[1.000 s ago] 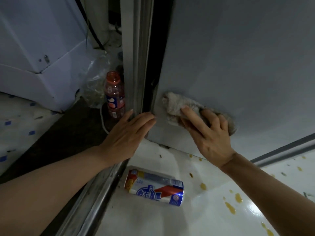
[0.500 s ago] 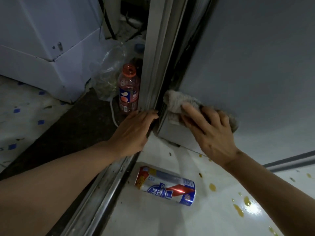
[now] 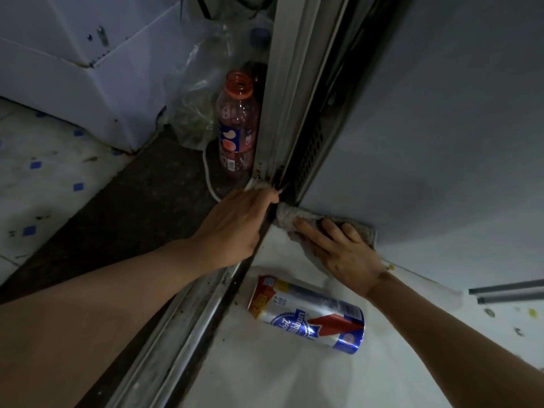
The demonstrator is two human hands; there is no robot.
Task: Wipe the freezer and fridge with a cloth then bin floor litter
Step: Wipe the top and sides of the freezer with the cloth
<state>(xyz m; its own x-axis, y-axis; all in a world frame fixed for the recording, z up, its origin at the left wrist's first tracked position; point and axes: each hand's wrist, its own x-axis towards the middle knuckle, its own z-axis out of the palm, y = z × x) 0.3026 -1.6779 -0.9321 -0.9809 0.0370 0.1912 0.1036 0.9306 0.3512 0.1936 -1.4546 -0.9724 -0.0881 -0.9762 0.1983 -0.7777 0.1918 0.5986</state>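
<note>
Head | right hand (image 3: 341, 254) flat, pressing cloth (image 3: 290, 217) on fridge (image 3: 441, 142) | left hand (image 3: 235, 228) fingers curled against door frame (image 3: 290, 92)

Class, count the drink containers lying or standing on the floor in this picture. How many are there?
2: a can lying on its side on the white floor, and a bottle standing beside the metal frame. More may hide behind it.

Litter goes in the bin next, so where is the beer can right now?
The beer can lies on its side on the white floor, low centre of the head view, just below the right hand and the cloth.
</note>
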